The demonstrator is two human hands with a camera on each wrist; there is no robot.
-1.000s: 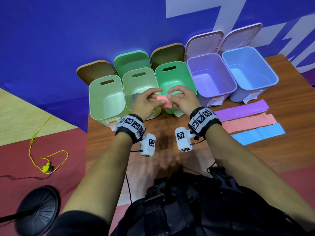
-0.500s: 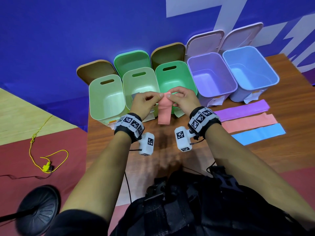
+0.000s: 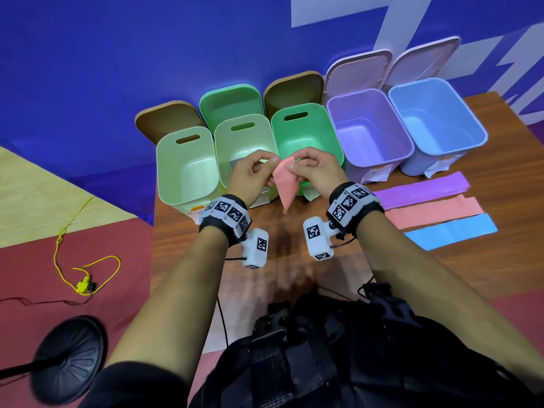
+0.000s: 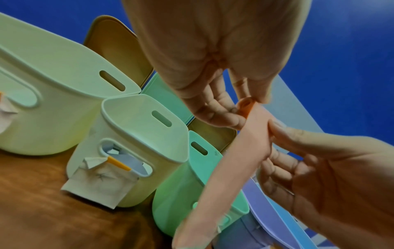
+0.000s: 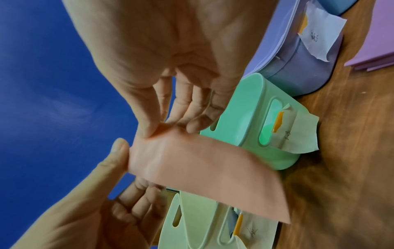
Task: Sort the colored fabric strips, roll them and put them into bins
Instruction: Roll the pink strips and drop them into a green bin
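Both forearms reach forward side by side, each wrist wrapped in a black band. The left hand (image 3: 253, 175) and right hand (image 3: 316, 169) meet knuckle to knuckle, well ahead of the wrists. Each pinches the top edge of a pink strip (image 3: 285, 184) between thumb and forefinger (the other fingers curl loosely underneath), and the strip hangs down between the two hands.

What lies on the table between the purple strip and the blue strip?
A pink strip lies flat between the purple strip and the blue strip, seen in the head view.
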